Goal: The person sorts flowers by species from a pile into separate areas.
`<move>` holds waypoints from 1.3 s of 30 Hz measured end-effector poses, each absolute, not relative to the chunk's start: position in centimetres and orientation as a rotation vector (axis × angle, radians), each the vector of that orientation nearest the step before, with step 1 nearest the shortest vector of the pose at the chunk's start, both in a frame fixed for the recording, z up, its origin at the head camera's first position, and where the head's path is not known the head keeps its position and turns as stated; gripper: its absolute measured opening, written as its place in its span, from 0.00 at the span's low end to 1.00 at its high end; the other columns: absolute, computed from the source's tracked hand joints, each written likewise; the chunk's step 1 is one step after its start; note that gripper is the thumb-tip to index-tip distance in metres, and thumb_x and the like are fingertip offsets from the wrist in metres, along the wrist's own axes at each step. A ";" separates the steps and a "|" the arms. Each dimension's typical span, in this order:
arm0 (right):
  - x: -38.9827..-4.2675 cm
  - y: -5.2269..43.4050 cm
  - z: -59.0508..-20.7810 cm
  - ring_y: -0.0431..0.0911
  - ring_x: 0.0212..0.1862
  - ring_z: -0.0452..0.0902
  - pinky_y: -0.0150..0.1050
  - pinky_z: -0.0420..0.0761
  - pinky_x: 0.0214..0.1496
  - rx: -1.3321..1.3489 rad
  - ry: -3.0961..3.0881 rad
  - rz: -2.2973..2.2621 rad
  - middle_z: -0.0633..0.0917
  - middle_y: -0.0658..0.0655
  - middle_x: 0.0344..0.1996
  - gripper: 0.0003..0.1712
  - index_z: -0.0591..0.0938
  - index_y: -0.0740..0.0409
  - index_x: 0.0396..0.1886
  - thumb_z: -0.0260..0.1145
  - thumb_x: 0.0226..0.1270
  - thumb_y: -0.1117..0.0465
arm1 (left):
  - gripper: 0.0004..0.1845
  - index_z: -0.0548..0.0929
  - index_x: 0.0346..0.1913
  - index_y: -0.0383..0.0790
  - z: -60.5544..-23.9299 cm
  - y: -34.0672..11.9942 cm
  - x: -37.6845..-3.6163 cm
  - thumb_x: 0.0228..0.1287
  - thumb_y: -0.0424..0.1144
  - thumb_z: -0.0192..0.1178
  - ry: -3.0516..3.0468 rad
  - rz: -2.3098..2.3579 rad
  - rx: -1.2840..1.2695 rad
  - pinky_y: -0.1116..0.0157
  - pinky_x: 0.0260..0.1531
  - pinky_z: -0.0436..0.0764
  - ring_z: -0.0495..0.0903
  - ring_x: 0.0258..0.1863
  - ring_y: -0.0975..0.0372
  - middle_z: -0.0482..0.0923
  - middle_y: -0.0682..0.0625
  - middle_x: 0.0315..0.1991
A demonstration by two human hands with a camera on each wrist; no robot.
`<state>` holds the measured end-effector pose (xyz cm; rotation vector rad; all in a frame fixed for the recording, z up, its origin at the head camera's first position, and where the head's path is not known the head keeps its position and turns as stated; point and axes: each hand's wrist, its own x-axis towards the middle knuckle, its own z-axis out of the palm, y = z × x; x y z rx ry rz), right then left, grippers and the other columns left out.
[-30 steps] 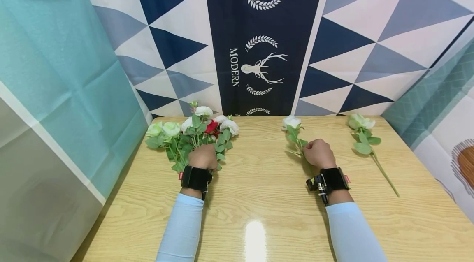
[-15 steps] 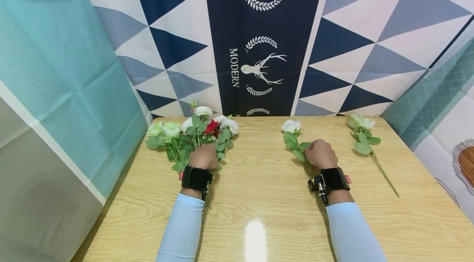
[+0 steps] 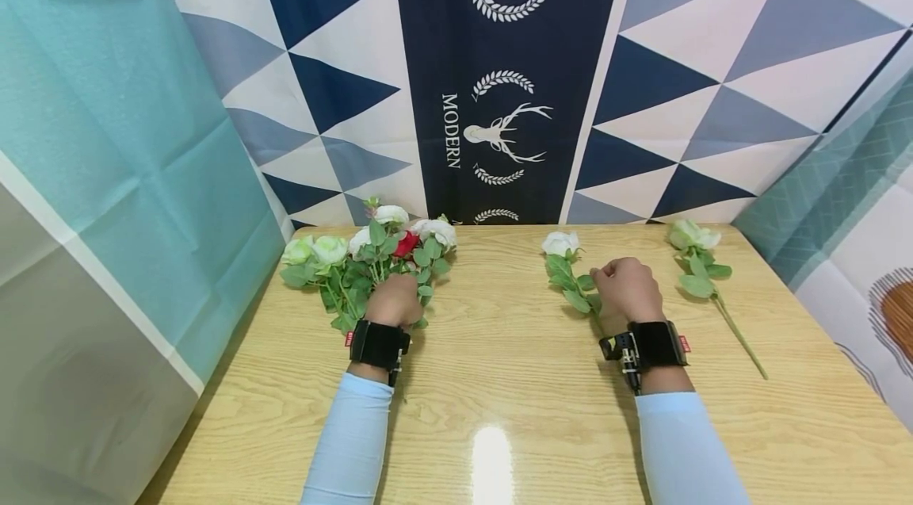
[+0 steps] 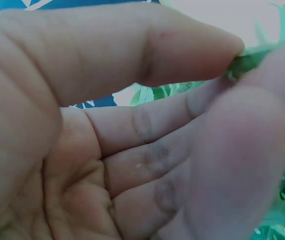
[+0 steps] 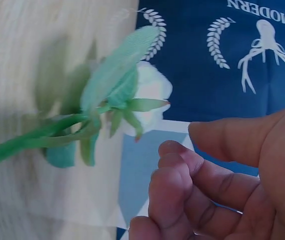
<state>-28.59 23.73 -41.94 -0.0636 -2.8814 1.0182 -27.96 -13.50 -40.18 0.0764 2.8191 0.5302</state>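
Observation:
In the head view my left hand [image 3: 394,301] is over a bunch of artificial flowers at the table's left. The bunch has pale green roses [image 3: 330,250], white blooms [image 3: 437,232] and a red flower [image 3: 406,244]. Thumb and fingertips pinch a green stem [image 4: 247,61] in the left wrist view. My right hand [image 3: 628,289] is just right of a single white rose [image 3: 560,243] lying on the table. The right wrist view shows its fingers loosely bent, with nothing between them and the thumb. The rose's green stem [image 5: 27,137] lies apart from them.
Farther right, a pale green-white rose [image 3: 693,235] lies with its long stem slanting toward the front. The wooden table [image 3: 499,346] is bounded by a patterned cloth [image 3: 513,172] at the back and a teal-grey cloth [image 3: 143,172] at the left.
My right hand has let go of the white rose's stem and shifted slightly right. Earlier the rose turned a little and its leaves settled. The left hand stays nearly in place; some white blooms shifted slightly.

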 end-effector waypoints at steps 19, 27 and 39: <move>-26.6 20.2 -38.0 0.47 0.23 0.73 0.42 0.69 0.27 0.177 -2.607 1.018 0.84 0.58 0.24 0.17 0.87 0.66 0.39 0.61 0.79 0.56 | 0.29 0.58 0.13 0.47 -38.3 -12.2 -26.6 0.69 0.29 0.60 3.063 0.762 0.334 0.67 0.17 0.56 0.49 0.13 0.64 0.46 0.57 0.13; -25.7 16.0 -37.3 0.46 0.29 0.80 0.40 0.77 0.34 0.431 -2.455 1.073 0.88 0.57 0.29 0.09 0.89 0.64 0.42 0.68 0.74 0.61 | 0.30 0.56 0.11 0.48 -37.5 -10.1 -25.3 0.69 0.29 0.58 3.185 0.835 0.470 0.65 0.20 0.64 0.48 0.13 0.65 0.45 0.57 0.13; -24.6 10.5 -38.6 0.51 0.38 0.88 0.48 0.86 0.41 0.541 -2.344 1.216 0.90 0.60 0.38 0.23 0.85 0.67 0.56 0.69 0.73 0.53 | 0.23 0.68 0.17 0.45 -37.7 -6.3 -24.2 0.70 0.31 0.63 3.289 0.964 0.539 0.70 0.14 0.59 0.59 0.11 0.66 0.56 0.57 0.13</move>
